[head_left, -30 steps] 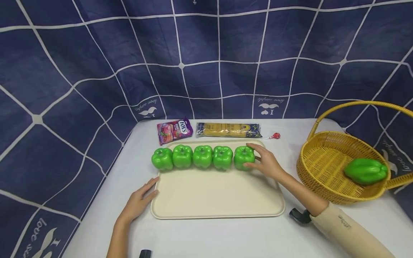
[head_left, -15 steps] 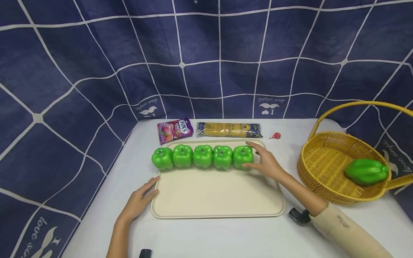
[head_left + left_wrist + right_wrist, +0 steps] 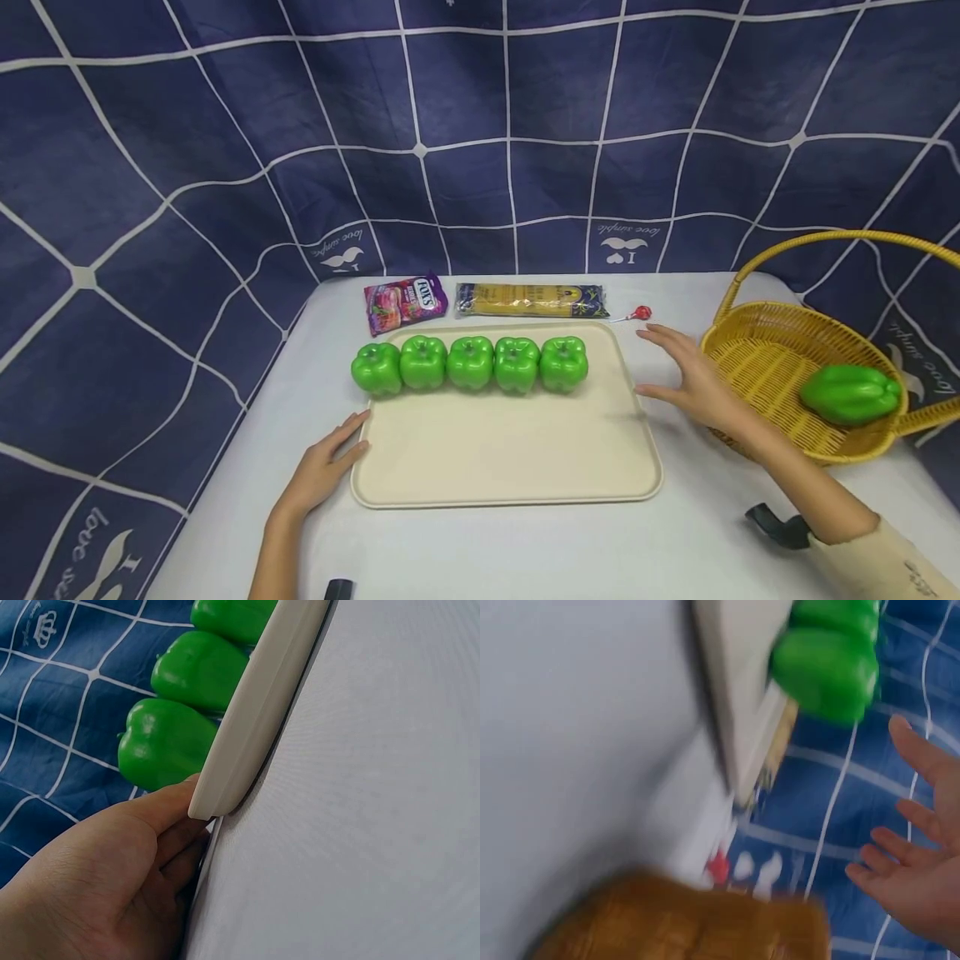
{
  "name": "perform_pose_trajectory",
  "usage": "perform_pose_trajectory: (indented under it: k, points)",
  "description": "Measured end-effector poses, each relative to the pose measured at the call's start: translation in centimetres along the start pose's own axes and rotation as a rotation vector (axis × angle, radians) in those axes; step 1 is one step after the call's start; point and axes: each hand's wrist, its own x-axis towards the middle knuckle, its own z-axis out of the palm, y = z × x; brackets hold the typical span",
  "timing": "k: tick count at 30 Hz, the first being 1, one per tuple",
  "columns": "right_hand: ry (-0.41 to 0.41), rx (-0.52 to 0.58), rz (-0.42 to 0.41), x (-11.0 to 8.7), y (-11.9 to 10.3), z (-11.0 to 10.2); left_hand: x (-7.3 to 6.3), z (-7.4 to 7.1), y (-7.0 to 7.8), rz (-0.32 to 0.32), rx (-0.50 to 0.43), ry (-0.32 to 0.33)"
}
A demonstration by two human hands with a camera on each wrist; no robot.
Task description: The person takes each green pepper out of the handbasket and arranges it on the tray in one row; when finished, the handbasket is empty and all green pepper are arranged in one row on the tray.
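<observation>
My left hand (image 3: 318, 475) rests beside the left edge of a cream tray (image 3: 510, 458), its fingertips and thumb touching the rim. In the left wrist view, the thumb tip of this hand (image 3: 112, 862) lies at the tray's rim (image 3: 247, 727), and the other fingers are partly hidden. Several green bell peppers (image 3: 470, 363) stand in a row along the tray's back part. My right hand (image 3: 697, 379) hovers between the tray and a yellow wicker basket (image 3: 708, 387), fingers spread and holding nothing. Another green bell pepper (image 3: 851, 394) lies on its side in the basket.
Behind the tray lie a purple candy bag (image 3: 407, 304), a pack of noodles (image 3: 531, 301) and a red lollipop (image 3: 641, 312). The basket's tall handle (image 3: 840, 235) arches above it. A dark blue checked cloth (image 3: 480, 192) hangs at the back.
My right hand has let go of the rightmost bell pepper and moved right, towards the basket. That pepper stays in the row, slightly left of before. My left hand has not moved.
</observation>
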Motion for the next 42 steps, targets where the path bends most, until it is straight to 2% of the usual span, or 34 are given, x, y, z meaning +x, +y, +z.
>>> perform_pose_trajectory:
  k: [4, 8, 13, 18, 22, 27, 35, 42]
  points:
    - [-0.020, 0.021, 0.122, -1.7, 1.9, -3.3, 0.1, 0.1, 0.0, -0.004, -0.002, 0.001]
    - [-0.033, -0.048, 0.251, -3.1, 4.2, -6.6, 0.1, 0.2, -0.1, -0.006, -0.006, -0.005]
    - [0.000, -0.152, 0.316, -5.3, 7.7, -9.2, 0.1, 0.3, 0.1, -0.006, -0.009, -0.013]
    - [-0.004, -0.230, 0.390, -6.9, 9.8, -10.1, 0.1, 0.5, 0.2, -0.006, -0.007, -0.021]
    - [-0.032, -0.298, 0.438, -7.5, 10.5, -10.4, 0.1, 0.3, 0.3, 0.001, -0.004, -0.016]
    - [-0.051, -0.345, 0.458, -7.9, 10.8, -10.9, 0.1, 0.0, 0.3, 0.007, 0.012, -0.010]
    - [-0.088, -0.370, 0.486, -7.9, 11.5, -11.4, 0.0, -0.2, 0.0, 0.007, 0.017, -0.003]
    - [-0.142, -0.354, 0.585, -7.9, 12.1, -11.9, 0.2, -0.2, 0.0, 0.015, 0.010, -0.007]
